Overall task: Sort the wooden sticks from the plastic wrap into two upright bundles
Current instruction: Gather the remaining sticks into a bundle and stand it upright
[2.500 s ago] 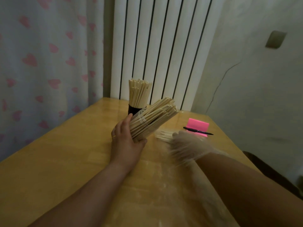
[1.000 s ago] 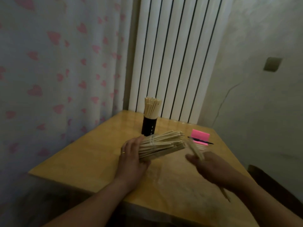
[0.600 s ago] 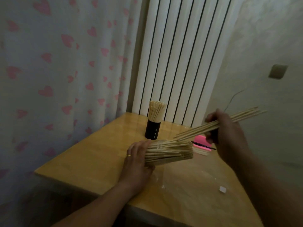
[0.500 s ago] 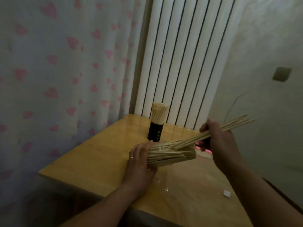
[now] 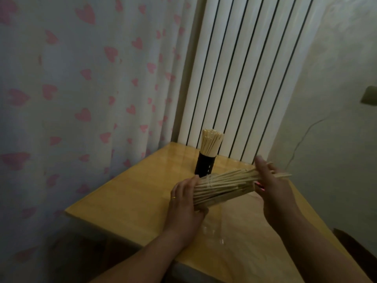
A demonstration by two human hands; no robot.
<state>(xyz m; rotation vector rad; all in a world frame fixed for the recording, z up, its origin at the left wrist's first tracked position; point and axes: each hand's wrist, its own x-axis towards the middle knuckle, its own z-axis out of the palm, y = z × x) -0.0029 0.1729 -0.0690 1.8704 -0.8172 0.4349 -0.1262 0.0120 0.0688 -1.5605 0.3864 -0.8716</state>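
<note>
My left hand [image 5: 183,203] grips the near end of a thick bundle of wooden sticks [image 5: 222,186], held almost level above the table. My right hand [image 5: 271,188] rests against the bundle's far end, pressing a few longer sticks [image 5: 282,176] onto it; their tips poke out past my fingers. A second bundle of sticks [image 5: 211,142] stands upright in a black cylinder holder [image 5: 204,165] at the back of the table. Clear plastic wrap [image 5: 220,231] lies flat on the table under my hands.
The wooden table [image 5: 130,201] sits in a corner, with a heart-patterned curtain [image 5: 81,99] on the left and a white ribbed radiator [image 5: 244,78] behind. A sliver of a pink object [image 5: 260,185] shows beside my right hand. A dark chair edge [image 5: 355,248] is at the right.
My right hand picked up a few sticks from the wrap, raised them, then brought them down onto the bundle in my left hand. The view has tilted upward.
</note>
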